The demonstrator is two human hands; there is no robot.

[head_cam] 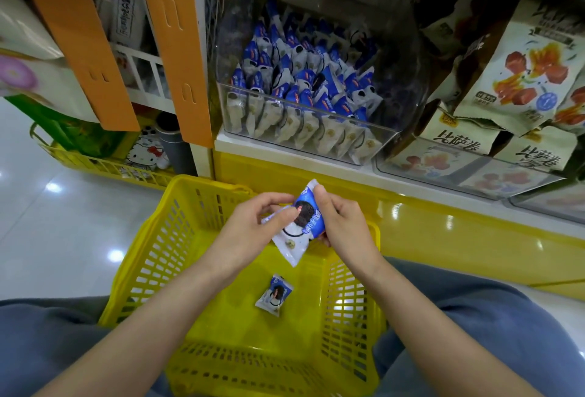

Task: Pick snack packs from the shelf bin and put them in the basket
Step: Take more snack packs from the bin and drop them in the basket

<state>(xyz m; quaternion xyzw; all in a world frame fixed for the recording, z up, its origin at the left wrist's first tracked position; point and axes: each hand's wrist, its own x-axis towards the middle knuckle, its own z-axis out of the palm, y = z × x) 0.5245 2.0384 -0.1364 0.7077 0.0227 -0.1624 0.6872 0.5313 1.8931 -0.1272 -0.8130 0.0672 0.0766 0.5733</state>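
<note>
Item: blue-and-white cookie snack pack [300,225], pinched between my left hand [253,222] and right hand [342,222], over the yellow basket [152,257]. Probably light, with slick film and a crushable filling, so best held by the crimped ends. Second pack [274,295] lies below my hands. Clear shelf bin [384,143] is beyond my fingertips, its back lost in glare.
</note>
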